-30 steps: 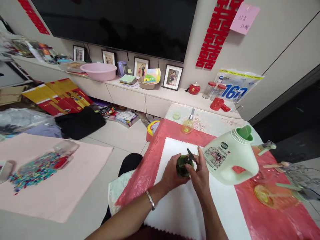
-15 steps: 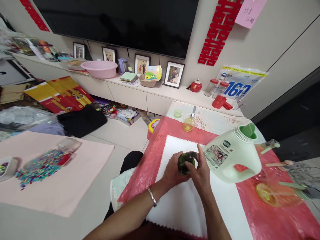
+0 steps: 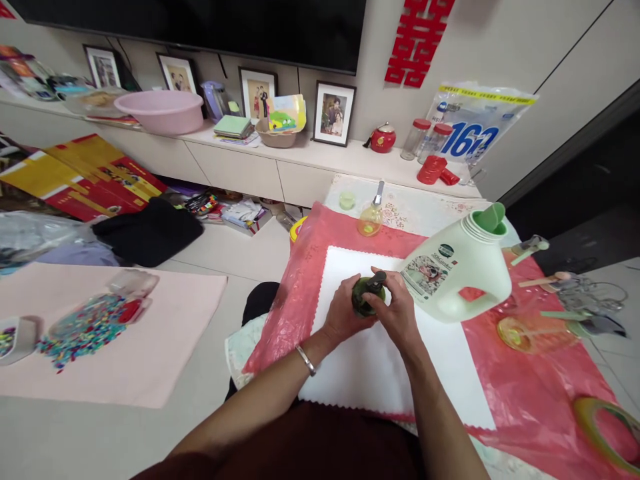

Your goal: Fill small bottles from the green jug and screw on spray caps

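Over a white mat with a scalloped edge (image 3: 360, 383), my left hand (image 3: 343, 313) is wrapped round a small dark green pump bottle (image 3: 361, 307). My right hand (image 3: 400, 317) grips the bottle's black pump top (image 3: 376, 279), its thumb across the collar and its fingers curled at the far side. Much of the bottle's body is hidden by my palms. Just right of my hands stands a large pale green jug (image 3: 480, 280) without a cap, something green sticking up in its mouth.
A red plastic sheet (image 3: 505, 373) covers the table. On it are a clear cup with a brush (image 3: 370, 220), an orange-tinted cup (image 3: 530, 333) and a tape roll (image 3: 607, 427). Leftward, a pink mat (image 3: 185, 320) bears scattered colourful beads (image 3: 90, 337).
The camera view has shifted, bringing the tape roll into sight at lower right. My right forefinger, raised before, is now bent in at the pump top. The bottle stays between my hands.
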{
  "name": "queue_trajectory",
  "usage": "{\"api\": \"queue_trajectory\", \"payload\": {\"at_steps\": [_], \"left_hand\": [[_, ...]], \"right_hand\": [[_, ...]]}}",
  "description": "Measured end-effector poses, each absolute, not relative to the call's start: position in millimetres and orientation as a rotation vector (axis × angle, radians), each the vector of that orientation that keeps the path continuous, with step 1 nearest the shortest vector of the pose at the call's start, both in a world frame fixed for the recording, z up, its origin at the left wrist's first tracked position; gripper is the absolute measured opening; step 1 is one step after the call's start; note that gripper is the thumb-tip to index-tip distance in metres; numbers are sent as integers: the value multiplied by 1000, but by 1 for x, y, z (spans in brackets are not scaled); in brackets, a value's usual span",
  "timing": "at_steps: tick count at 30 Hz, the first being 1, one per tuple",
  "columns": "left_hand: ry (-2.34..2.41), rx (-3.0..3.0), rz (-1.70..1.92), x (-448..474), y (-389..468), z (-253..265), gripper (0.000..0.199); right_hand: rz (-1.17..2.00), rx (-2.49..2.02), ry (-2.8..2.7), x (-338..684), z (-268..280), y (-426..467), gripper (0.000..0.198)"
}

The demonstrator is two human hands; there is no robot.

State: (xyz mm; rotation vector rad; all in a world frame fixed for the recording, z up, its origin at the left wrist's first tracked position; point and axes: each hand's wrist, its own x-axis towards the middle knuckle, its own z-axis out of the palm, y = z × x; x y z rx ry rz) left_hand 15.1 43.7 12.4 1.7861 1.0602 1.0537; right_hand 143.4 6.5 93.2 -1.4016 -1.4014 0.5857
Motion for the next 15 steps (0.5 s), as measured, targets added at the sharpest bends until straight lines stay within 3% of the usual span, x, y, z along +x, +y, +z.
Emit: {"api": "queue_trajectory", "payload": {"at_steps": [8, 15], "left_hand": [[1074, 1786, 1040, 16, 44, 6, 103], [1041, 1783, 1037, 14, 45, 6, 106]], "right_hand": [[606, -1383, -1421, 148, 89, 8, 55], [636, -1279, -1379, 152, 115, 4, 44]]}}
